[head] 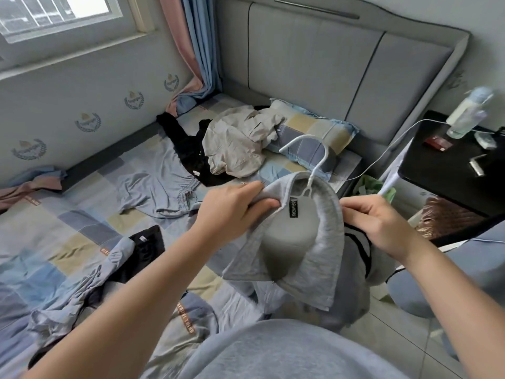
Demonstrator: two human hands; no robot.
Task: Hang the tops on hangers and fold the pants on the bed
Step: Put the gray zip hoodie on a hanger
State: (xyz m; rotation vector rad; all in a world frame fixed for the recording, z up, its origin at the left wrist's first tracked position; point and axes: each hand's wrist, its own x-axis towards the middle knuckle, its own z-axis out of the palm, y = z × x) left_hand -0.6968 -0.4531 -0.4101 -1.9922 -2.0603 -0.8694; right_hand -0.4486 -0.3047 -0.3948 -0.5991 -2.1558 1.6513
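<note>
A grey collared top (pixel 308 258) with a black neck label hangs in front of me on a white hanger (pixel 314 157), whose hook sticks up out of the collar. My left hand (pixel 232 206) pinches the left side of the collar. My right hand (pixel 382 225) grips the right side, by the shoulder. On the checked bed (pixel 82 222) lie light blue pants (pixel 155 190), a beige top (pixel 235 143) over black clothes (pixel 185 149), and another black piece (pixel 147 247) beside crumpled blue cloth.
A checked pillow (pixel 322 132) leans against the grey headboard (pixel 328 64). To the right stands a black nightstand (pixel 448 165) with a bottle (pixel 467 113) and a white cable. Curtains hang in the far corner under the window.
</note>
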